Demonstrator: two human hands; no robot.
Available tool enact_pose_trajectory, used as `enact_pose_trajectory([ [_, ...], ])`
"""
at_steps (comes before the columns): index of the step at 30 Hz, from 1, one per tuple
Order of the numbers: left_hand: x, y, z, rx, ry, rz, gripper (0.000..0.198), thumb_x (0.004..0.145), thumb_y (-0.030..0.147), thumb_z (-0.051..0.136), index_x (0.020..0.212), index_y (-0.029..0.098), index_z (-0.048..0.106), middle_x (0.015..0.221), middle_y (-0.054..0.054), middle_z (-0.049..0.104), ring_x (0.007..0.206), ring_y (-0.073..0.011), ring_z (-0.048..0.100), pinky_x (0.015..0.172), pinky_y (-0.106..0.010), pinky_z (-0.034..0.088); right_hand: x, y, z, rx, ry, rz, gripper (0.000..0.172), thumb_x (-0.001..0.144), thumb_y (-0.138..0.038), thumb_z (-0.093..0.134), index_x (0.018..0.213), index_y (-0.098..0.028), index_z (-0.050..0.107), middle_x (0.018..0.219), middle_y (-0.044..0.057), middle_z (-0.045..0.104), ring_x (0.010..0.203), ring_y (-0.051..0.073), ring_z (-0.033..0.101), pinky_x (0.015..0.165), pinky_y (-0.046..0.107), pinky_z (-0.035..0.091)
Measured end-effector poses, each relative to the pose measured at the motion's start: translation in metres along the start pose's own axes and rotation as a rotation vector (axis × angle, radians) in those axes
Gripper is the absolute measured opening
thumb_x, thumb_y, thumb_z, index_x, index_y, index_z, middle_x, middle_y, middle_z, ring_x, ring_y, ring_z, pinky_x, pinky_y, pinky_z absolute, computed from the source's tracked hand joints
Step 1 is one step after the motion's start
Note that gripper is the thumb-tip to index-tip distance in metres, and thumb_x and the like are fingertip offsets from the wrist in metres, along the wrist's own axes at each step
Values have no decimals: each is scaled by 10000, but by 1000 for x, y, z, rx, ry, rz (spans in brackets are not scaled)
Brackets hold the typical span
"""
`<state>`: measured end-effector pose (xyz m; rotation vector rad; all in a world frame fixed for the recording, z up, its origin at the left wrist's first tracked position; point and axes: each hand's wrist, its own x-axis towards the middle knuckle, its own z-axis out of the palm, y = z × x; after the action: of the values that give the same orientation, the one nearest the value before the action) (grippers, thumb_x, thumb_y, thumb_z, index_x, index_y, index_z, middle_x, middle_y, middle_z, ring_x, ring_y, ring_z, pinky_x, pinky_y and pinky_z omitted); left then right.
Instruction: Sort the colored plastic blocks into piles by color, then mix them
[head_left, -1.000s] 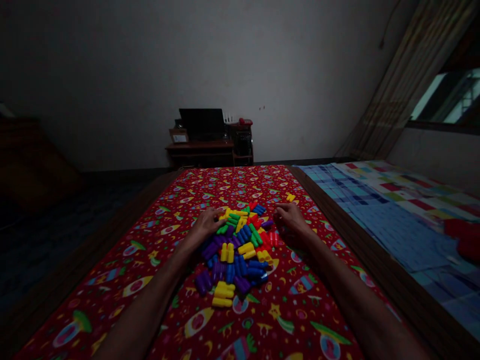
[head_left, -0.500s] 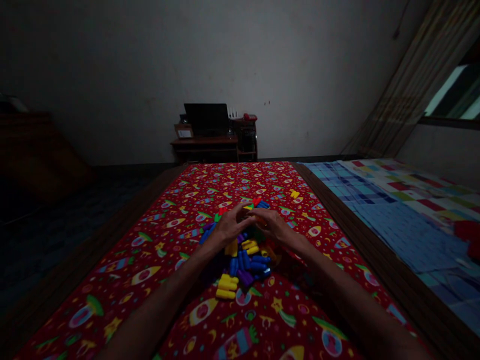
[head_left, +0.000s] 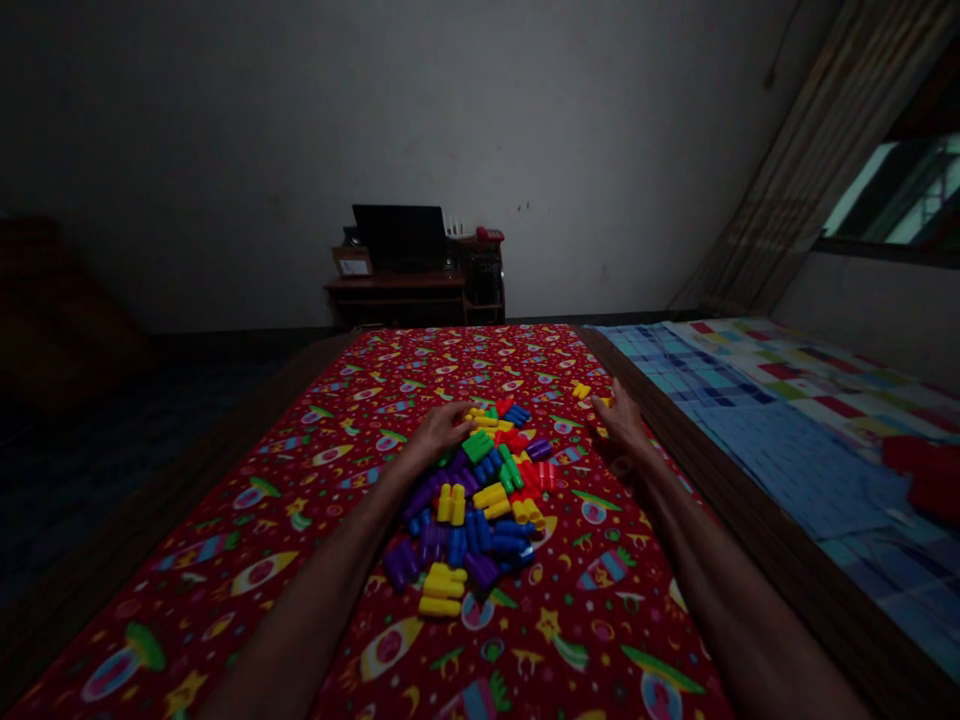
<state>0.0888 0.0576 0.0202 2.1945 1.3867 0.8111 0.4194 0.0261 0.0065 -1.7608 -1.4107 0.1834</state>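
Note:
Several plastic pieces in yellow, blue, purple, green and red lie in a loose pile on the red patterned cloth (head_left: 330,500). My left hand (head_left: 442,430) is at the pile's far left side, its fingertips by a yellow piece (head_left: 491,425) and just above a green piece (head_left: 478,446); whether it grips anything is hard to see. Right of the pile, my right hand (head_left: 621,415) is closed on a small yellow piece (head_left: 606,402), partly hidden by the fingers. Another yellow piece (head_left: 581,391) lies just beyond it on the cloth.
Beyond the cloth's far edge stands a small desk (head_left: 397,284) with a dark monitor (head_left: 401,238). Blue checked bedding (head_left: 765,440) lies on the right, with a red item (head_left: 930,478) on it. A curtain (head_left: 780,170) hangs by the window.
My hands have moved apart from above the pile. The left went left, and the right went right and now holds a yellow piece. More of the pile shows, and the view has shifted slightly.

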Motion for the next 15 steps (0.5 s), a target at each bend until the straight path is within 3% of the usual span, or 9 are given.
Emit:
enact_pose_trajectory([
  [3,-3,2,-4,-10,138,-27,313,725,318,640,1005,202,720,958,-51,750,869,-232,681,818,-323,525,-4,-16,-1,-21,43,1,538,784,-284,563,1279,-74,572,1255,209,612,1181,317,554,1014,454,401],
  [5,-6,6,-8,-44,183,-26,328,739,370,638,1004,193,716,928,-54,747,827,-219,675,767,-296,522,-12,-35,2,48,-12,-75,477,814,-278,533,1253,-108,608,1201,178,654,1136,299,589,999,451,423],
  [11,-15,39,-3,-45,10,155,397,818,527,533,810,177,720,674,25,664,626,-145,581,617,-227,451,-57,-96,22,348,-379,-455,420,854,-315,554,1254,-208,622,1034,74,726,895,201,676,791,307,516],
  [13,-17,48,2,-19,-57,195,454,840,549,497,678,170,690,622,24,633,600,-139,561,614,-228,447,-66,-104,26,340,-457,-552,379,857,-306,546,1207,-206,653,942,50,734,779,167,668,716,261,500],
  [15,-18,50,3,-1,-67,202,487,866,547,460,636,176,676,629,5,643,623,-154,580,642,-242,465,-65,-103,27,298,-465,-557,316,853,-272,526,1100,-188,705,834,34,728,687,145,642,656,232,474],
])
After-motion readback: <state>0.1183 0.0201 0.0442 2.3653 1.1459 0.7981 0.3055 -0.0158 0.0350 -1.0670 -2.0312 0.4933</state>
